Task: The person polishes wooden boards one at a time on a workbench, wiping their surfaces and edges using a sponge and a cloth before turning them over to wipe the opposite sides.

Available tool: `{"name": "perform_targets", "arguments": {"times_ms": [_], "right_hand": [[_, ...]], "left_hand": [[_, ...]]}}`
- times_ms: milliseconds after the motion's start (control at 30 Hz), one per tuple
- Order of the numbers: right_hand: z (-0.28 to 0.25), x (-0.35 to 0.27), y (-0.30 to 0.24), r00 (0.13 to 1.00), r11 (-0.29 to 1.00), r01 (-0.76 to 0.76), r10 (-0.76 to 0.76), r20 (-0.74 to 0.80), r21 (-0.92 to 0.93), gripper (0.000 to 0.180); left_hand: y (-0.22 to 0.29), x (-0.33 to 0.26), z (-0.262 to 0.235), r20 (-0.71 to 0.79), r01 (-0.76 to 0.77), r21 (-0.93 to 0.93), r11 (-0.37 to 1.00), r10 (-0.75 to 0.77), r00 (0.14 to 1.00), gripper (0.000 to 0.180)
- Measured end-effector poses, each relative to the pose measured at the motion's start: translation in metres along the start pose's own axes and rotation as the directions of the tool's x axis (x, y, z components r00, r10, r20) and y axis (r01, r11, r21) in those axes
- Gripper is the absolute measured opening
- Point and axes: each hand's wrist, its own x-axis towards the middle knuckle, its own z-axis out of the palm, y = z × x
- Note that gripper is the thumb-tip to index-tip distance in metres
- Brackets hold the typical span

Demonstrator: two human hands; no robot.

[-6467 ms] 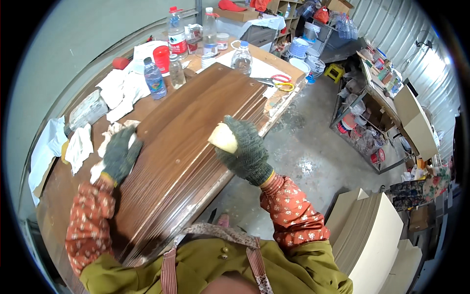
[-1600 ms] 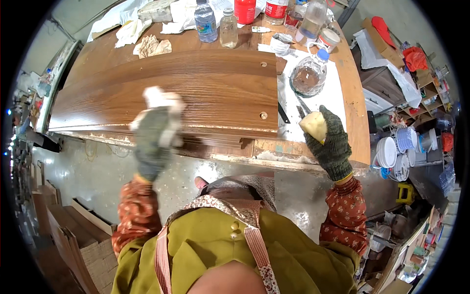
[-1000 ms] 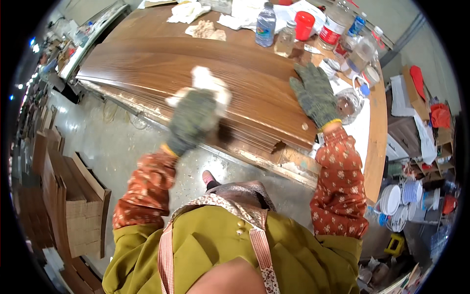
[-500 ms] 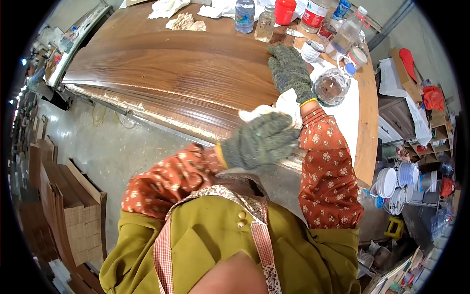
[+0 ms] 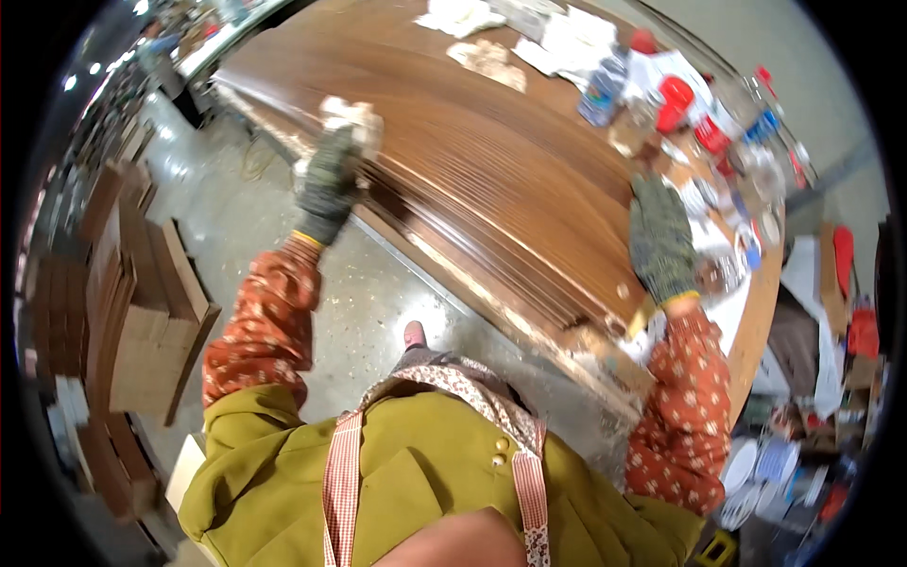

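A brown wood-grain panel (image 5: 482,142) with a grooved near edge lies across the work table (image 5: 759,321). My left hand (image 5: 329,184), in a dark grey-green knit glove, is closed round a crumpled white cloth (image 5: 357,121). It presses the cloth against the panel's near edge, toward the left end; both are smeared by motion. My right hand (image 5: 660,236), gloved alike, lies flat at the panel's right end with its fingers stretched out and nothing in them. A small pale piece with a yellow edge (image 5: 639,319) shows beside its wrist.
Plastic bottles (image 5: 605,87), a red container (image 5: 674,102) and white paper (image 5: 578,42) crowd the table's far right side. A crumpled beige cloth (image 5: 487,62) rests behind the panel. Stacked brown boards (image 5: 156,321) stand at left on the floor, white buckets (image 5: 742,463) at right. A person (image 5: 168,71) stands far left.
My left hand has swept left along the panel's near edge with the white cloth, away from my right hand. My right hand stays flat at the panel's right end. The view has turned.
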Motion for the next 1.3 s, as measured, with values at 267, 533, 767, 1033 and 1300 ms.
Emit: {"name": "perform_targets", "arguments": {"times_ms": [267,533,767,1033,1300], "right_hand": [[-0.004,0.127,-0.057,0.879,0.994,0.061,-0.094,0.468,0.087,0.055],[0.029,0.142,-0.096,0.969,0.976,-0.013,-0.041,0.243,0.217,0.047],[0.044,0.209,-0.157,0.964,0.999,0.000,-0.009,0.266,0.035,0.034],[0.128,0.410,-0.384,0.971,0.966,0.211,-0.225,0.086,0.146,0.048],[0.139,0.463,-0.409,0.959,0.958,0.114,-0.174,0.222,0.262,0.062]], "left_hand": [[0.110,-0.016,0.037,0.129,-0.561,-0.061,0.825,0.564,0.816,0.030],[-0.187,0.024,-0.047,-0.122,-0.246,0.179,0.952,0.270,0.955,0.045],[-0.178,0.053,-0.025,-0.275,0.095,0.363,0.927,0.009,0.961,0.035],[-0.140,0.024,-0.027,-0.038,-0.361,-0.124,0.924,0.359,0.933,0.026],[-0.300,0.061,-0.084,-0.123,-0.180,0.144,0.973,0.198,0.973,0.034]]}}
